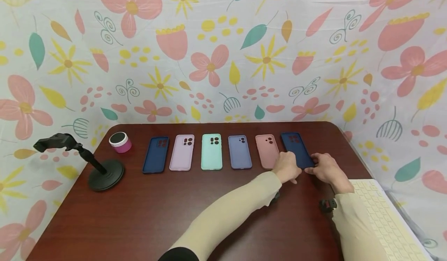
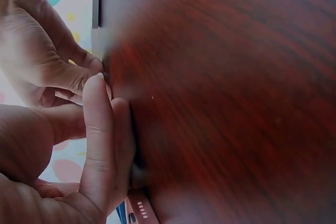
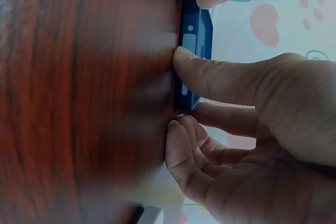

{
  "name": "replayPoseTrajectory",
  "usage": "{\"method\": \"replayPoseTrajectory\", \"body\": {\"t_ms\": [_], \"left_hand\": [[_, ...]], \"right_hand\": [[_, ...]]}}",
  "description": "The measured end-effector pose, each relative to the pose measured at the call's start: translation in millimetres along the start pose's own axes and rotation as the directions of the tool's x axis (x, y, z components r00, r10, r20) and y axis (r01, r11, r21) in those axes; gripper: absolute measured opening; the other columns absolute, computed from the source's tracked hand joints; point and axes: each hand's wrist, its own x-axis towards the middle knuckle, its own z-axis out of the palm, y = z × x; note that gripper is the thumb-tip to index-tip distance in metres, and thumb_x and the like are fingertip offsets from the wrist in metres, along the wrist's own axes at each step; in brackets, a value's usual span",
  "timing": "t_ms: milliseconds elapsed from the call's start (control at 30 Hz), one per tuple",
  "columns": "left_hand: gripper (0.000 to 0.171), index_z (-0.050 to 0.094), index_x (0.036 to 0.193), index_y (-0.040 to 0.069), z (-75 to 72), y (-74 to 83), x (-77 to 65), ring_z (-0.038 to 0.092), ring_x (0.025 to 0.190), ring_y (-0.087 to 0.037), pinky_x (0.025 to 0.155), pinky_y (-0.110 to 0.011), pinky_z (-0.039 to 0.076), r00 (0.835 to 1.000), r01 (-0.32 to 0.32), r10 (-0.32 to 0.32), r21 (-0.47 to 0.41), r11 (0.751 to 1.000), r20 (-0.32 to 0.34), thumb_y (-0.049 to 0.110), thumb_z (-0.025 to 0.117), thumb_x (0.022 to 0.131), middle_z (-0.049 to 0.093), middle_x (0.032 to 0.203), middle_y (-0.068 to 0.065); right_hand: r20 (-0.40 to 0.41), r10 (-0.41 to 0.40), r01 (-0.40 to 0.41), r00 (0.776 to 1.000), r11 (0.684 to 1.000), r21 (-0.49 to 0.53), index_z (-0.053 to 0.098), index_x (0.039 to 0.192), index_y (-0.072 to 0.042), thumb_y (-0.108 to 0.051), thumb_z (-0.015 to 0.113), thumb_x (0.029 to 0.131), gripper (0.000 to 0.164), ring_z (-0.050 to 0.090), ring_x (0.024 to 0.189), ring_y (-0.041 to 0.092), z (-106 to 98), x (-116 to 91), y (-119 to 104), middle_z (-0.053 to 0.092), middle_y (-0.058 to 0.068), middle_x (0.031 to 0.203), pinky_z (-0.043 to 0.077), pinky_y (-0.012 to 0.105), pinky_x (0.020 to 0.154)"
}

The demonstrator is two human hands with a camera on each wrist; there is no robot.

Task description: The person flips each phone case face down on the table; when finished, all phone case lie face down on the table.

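Observation:
A dark blue phone case [image 1: 296, 149] lies at the right end of a row, its lower end slanted to the right. My left hand [image 1: 287, 165] holds its lower left corner with curled fingers, beside the pink phone case [image 1: 267, 152]. At the lower right corner, my right hand [image 1: 326, 168] grips the same case. In the right wrist view, the right thumb [image 3: 210, 77] presses the case's end edge, and other fingers bend round its side. The left hand's far fingertips are hidden in the head view.
Leftward in the row lie a lavender-blue case [image 1: 239, 152], a mint case [image 1: 211, 152], a lilac case [image 1: 182, 152] and another dark blue case [image 1: 155, 155]. A pink jar [image 1: 120, 142] and black stand [image 1: 106, 175] are left; a white keyboard [image 1: 384, 214] is right.

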Motion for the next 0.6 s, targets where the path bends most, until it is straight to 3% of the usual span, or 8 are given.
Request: {"method": "replayPoseTrajectory", "body": {"t_ms": [367,600], "left_hand": [[0.023,0.076,0.075,0.015,2.7,2.0,-2.9,0.063,0.038,-0.003,0.053,-0.012,0.049,1.0,-0.011,0.011,0.027,1.0,-0.028,0.013,0.078,0.097,0.068,0.053,0.004],[0.027,0.073,0.07,0.014,9.8,-2.7,2.6,0.062,0.037,-0.002,0.057,-0.014,0.053,0.996,-0.057,0.055,-0.026,0.998,-0.071,0.013,0.075,0.097,0.066,0.048,0.005]], "right_hand": [[-0.004,0.018,-0.018,1.0,1.0,0.001,0.048,0.144,0.021,-0.012,0.077,0.098,0.064,0.062,0.121,0.057,-1,-6,-2,0.064,0.042,0.13,0.053,0.067,0.102],[-0.074,-0.015,0.014,0.997,1.0,-0.003,0.053,0.14,0.02,-0.011,0.078,0.097,0.059,0.066,0.108,0.05,-7,-15,-7,0.067,0.038,0.119,0.056,0.063,0.093]]}}
